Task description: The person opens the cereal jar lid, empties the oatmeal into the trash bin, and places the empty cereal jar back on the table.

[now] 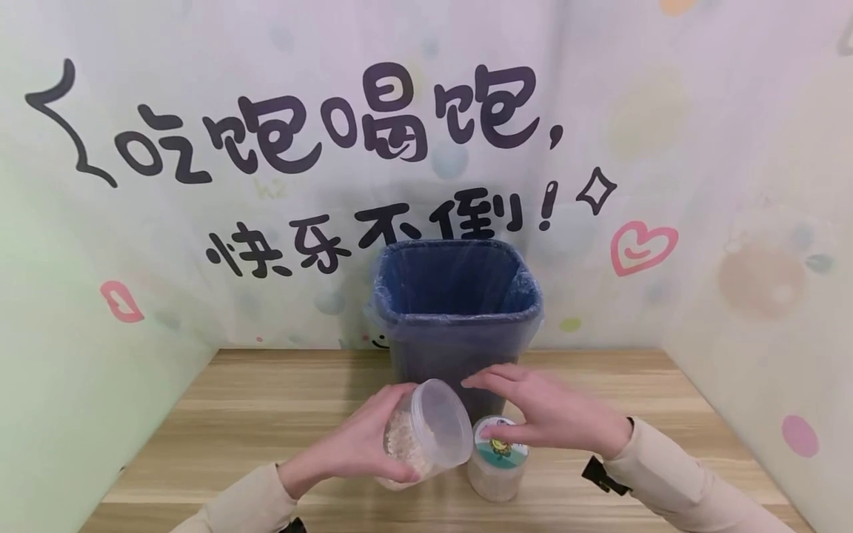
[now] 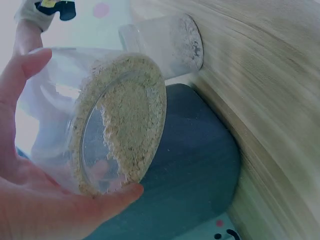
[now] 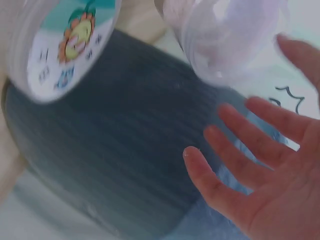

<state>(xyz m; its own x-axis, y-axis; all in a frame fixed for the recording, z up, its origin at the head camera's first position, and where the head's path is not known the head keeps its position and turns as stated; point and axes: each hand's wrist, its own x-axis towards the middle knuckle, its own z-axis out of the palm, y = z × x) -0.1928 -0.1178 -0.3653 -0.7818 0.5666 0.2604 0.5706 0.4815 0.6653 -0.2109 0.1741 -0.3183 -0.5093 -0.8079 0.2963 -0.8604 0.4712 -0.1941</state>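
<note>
My left hand (image 1: 353, 440) grips a clear plastic jar (image 1: 445, 428) round its side. The jar is tilted, its round top facing right and its base toward me. Pale, crumbly flakes (image 2: 140, 110) lie along the bottom and wall in the left wrist view. Whether a clear lid covers its top, I cannot tell. My right hand (image 1: 556, 411) holds nothing, fingers spread in the right wrist view. It hovers over a second jar (image 1: 496, 483), which stands upright on the table. That jar's lid has a white and green label (image 3: 75, 45) with a cartoon flower.
Behind both jars stands a dark blue bin (image 1: 443, 355), lined with a thin translucent bag (image 1: 533, 296). The wood-grain table (image 1: 280, 392) runs back to a white printed wall (image 1: 166, 244) with dark lettering. Pale walls flank it on both sides.
</note>
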